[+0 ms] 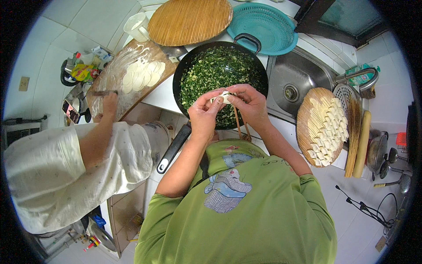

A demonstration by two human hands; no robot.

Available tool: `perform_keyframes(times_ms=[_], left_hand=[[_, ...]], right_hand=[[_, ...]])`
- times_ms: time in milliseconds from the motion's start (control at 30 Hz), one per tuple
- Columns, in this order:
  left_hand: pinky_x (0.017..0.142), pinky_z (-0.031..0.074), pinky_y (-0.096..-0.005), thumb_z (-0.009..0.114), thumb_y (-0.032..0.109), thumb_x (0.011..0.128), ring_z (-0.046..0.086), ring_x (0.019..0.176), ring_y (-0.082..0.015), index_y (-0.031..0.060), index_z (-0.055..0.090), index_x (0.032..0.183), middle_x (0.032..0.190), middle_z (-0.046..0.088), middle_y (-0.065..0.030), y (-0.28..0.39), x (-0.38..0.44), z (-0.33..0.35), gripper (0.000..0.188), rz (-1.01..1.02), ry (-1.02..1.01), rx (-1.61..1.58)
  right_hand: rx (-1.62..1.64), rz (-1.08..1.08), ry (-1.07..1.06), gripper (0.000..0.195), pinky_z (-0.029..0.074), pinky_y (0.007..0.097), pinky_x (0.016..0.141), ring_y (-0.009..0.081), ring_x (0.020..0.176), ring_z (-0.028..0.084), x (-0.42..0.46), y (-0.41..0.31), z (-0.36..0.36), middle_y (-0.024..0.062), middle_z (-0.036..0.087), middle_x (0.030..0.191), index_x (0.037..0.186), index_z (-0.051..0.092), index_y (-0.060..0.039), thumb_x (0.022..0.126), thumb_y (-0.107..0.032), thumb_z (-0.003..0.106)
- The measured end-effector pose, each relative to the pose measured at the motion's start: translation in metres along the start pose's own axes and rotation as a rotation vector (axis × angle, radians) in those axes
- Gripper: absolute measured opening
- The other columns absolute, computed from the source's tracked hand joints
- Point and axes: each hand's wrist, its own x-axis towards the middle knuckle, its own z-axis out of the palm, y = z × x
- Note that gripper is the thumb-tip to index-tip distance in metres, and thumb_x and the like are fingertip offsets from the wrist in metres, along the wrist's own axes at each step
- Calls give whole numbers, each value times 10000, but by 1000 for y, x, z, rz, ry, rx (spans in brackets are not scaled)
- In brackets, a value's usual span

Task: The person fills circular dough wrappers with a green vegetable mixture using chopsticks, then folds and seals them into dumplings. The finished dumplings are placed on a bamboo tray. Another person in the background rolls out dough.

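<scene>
My left hand (205,114) and my right hand (251,105) pinch one small dumpling (225,97) between them, its white dough partly folded, with a little dark green filling showing at its edge. A pair of wooden chopsticks (237,122) slants down from under my right hand; how they are held is hidden. Below both hands stands a black wok (178,82) full of chopped green filling (211,71). At the right, rows of folded dumplings (333,132) lie on an oval slatted tray (304,122). Flat round wrappers (141,76) lie overlapping on the floured wooden board (113,74) at the left.
A co-worker's hand (109,100) holds a dark-handled tool on the board's near edge. The wok's long handle (174,148) points toward me. Behind are a bamboo tray (189,21) and a teal colander (263,28). A steel sink (300,76) lies to the right, near a straw whisk (353,138).
</scene>
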Motion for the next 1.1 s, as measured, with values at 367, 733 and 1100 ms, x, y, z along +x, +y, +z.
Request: perform_keyframes(times_ms=[367, 733, 1100], left_hand=[[795, 515, -253, 555, -40, 891, 611, 935, -143, -40, 611, 984, 1101, 623, -132, -6, 2, -3, 109, 65, -5, -49], [784, 504, -230, 576, -50, 873, 605, 927, -123, -23, 625, 1005, 1094, 622, -112, -8, 3, -3, 143, 79, -5, 39], [751, 535, -243, 567, -7, 899, 624, 924, -137, 1, 629, 997, 1065, 633, -104, -4, 5, -2, 116, -68, 64, -206]], right_hand=[[-195, -175, -16, 151, 529, 283, 729, 167, 865, 626, 4, -22, 1, 81, 626, 1000, 927, 638, -49, 786, -40, 692], [-249, -145, -41, 142, 528, 323, 728, 218, 919, 613, 10, -24, 1, 78, 634, 991, 893, 652, -56, 762, -70, 703], [-397, -351, -18, 240, 475, 367, 780, 242, 890, 570, 18, -23, 3, 86, 603, 990, 944, 629, -51, 712, -48, 690]])
